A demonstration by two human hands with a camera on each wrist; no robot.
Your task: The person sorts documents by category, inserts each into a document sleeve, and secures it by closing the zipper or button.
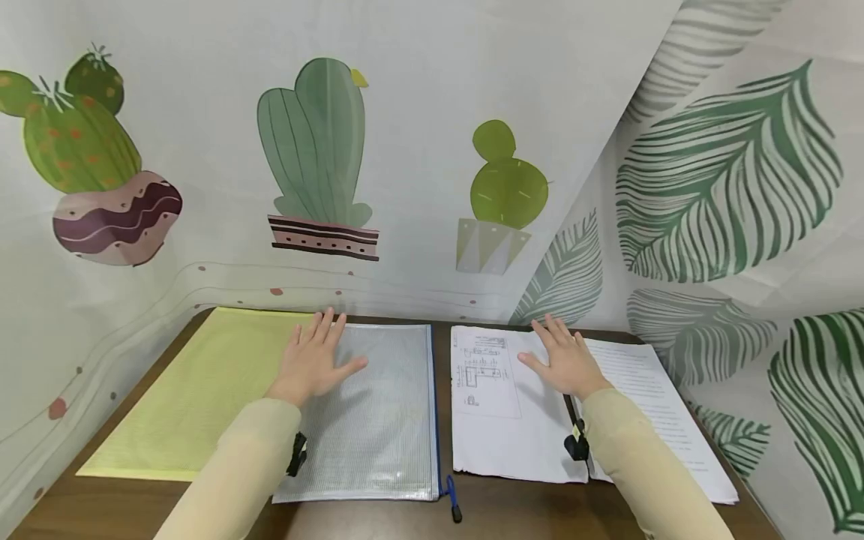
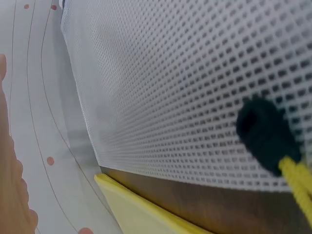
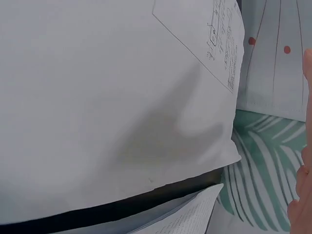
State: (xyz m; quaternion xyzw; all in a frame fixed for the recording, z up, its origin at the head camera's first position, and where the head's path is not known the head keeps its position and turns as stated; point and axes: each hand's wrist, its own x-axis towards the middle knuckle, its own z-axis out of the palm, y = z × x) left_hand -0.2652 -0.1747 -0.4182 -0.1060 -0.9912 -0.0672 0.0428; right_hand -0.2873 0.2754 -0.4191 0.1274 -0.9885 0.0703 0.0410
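My left hand (image 1: 317, 358) is held with fingers straight and thumb spread, over the seam between a yellow mesh zip folder (image 1: 182, 390) and a clear mesh zip folder (image 1: 378, 420) with a blue zipped edge. My right hand (image 1: 565, 357) is likewise spread, above a stack of white paper (image 1: 506, 442) bearing a small printed drawing. Under that hand and forearm the stack borders a second stack of text pages (image 1: 668, 420). A hand-shaped shadow falls on the white paper in the right wrist view. Neither hand grips anything.
The folders and paper stacks lie side by side on a brown wooden table (image 1: 364, 519). A blue zip pull (image 1: 452, 495) hangs off the clear folder's near corner. Behind the table hangs a white cloth (image 1: 418, 150) printed with cacti, with leaf-patterned cloth (image 1: 729, 187) at the right.
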